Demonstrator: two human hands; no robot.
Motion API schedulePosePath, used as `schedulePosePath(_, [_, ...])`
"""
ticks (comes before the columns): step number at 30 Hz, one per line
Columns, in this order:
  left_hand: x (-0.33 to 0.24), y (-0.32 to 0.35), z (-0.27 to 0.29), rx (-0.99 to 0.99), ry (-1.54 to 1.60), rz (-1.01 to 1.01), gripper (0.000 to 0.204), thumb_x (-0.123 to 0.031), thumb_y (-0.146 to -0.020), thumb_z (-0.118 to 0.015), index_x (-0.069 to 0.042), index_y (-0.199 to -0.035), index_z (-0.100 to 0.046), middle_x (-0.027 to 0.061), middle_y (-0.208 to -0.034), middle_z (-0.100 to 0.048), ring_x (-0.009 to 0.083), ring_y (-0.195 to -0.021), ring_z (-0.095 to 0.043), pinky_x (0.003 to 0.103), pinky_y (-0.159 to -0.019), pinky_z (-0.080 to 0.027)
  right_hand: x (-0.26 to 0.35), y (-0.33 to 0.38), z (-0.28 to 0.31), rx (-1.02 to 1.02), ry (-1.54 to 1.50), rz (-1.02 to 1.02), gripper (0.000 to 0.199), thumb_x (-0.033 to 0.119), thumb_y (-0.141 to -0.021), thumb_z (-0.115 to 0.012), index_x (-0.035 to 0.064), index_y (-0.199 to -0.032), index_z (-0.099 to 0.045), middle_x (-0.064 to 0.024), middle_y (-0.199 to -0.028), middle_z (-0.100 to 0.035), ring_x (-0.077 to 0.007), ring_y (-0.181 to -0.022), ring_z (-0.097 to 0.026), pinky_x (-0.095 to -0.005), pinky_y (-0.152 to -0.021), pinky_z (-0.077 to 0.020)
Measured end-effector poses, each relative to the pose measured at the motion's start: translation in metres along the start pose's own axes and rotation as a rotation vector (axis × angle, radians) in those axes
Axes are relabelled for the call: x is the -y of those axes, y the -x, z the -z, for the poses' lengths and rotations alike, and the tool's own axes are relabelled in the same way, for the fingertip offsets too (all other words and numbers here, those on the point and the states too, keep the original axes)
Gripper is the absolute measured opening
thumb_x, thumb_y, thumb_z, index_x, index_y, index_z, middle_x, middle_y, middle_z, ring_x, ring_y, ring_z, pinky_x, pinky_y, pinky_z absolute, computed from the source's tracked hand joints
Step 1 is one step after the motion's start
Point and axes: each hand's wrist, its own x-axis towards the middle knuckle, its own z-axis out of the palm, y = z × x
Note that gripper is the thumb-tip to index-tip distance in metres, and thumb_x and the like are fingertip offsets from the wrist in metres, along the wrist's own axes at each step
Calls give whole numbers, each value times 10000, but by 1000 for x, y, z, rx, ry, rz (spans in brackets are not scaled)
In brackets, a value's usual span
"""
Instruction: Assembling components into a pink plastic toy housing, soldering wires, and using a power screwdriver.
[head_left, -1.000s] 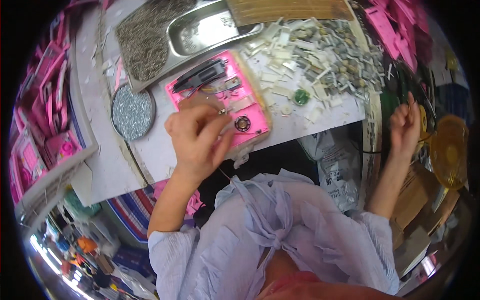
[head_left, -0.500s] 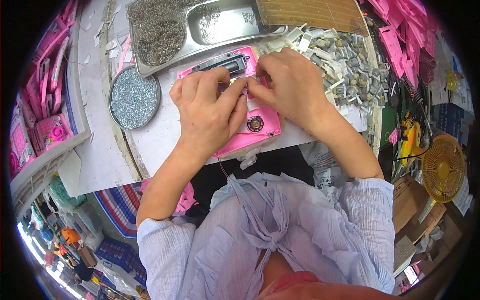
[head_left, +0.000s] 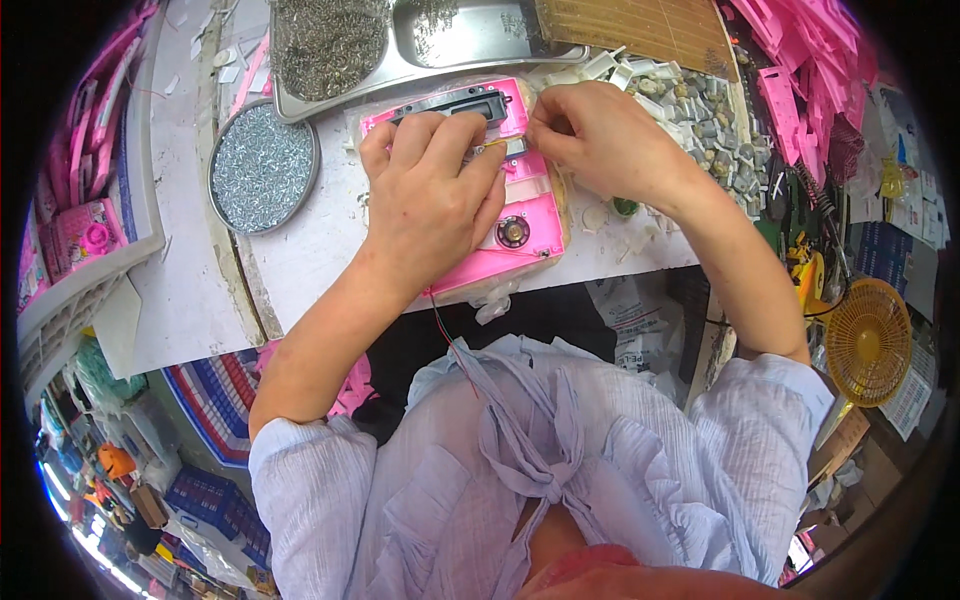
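Observation:
A pink plastic casing (head_left: 480, 267) lies on the table in front of me. It holds a small round speaker (head_left: 513, 233) and a dark grey part (head_left: 487, 105) at its far end. My left hand (head_left: 430, 185) bears down on the casing with bent fingers, its index fingertip by a thin yellow wire (head_left: 494, 143). Most of the casing's left side is hidden under that hand. At the casing's right edge, my right hand (head_left: 600, 140) is closed in a pinch, and what lies between its fingertips is hidden. Red and dark wires (head_left: 438, 318) hang off the near edge.
A round dish of small silvery screws (head_left: 263, 170) stands at left. Behind the casing is a metal tray (head_left: 430, 75) with darker small screws. Grey-and-white parts (head_left: 690, 125) are heaped at right beside brown cardboard (head_left: 640, 30). Pink parts (head_left: 815, 70) pile farther right, above a yellow fan (head_left: 868, 342).
My right hand has moved right, away from the left fingertips, to the casing's edge. My left hand stays over the casing with its fingers less drawn together. The view has shifted slightly.

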Motion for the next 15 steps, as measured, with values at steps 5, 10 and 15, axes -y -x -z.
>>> schedulePosePath(5, [-1, -2, 0, 0, 1, 5, 197, -202, -775, -760, -107, -948, -756, 0, -1095, -635, 203, -1040, -570, 439, -963, -309, 21, -3, -1, 51, 457, 236, 226, 188, -862, -682, -25, -929, -645, -186, -818, -698, -299, -835, -710, -452, -697, -564])
schedulePosePath(10, [2, 0, -3, -31, 26, 5, 197, -196, -759, -768, -108, -934, -751, -3, -1082, -627, 200, -1023, -568, 436, -953, -322, 38, 13, -11, -69, 385, 91, 198, 168, -849, -722, -17, -897, -672, -132, -754, -701, -271, -714, -688, -391, -634, -546])
schedulePosePath(15, [3, -5, 3, -3, 102, 47, 225, -195, -748, -778, -112, -955, -747, -5, -1051, -617, 200, -1004, -567, 438, -936, -333, -1, 9, -1, 40, -394, -241, 195, 183, -885, -777, -4, -861, -730, -29, -702, -660, -90, -669, -575, -280, -616, -474])
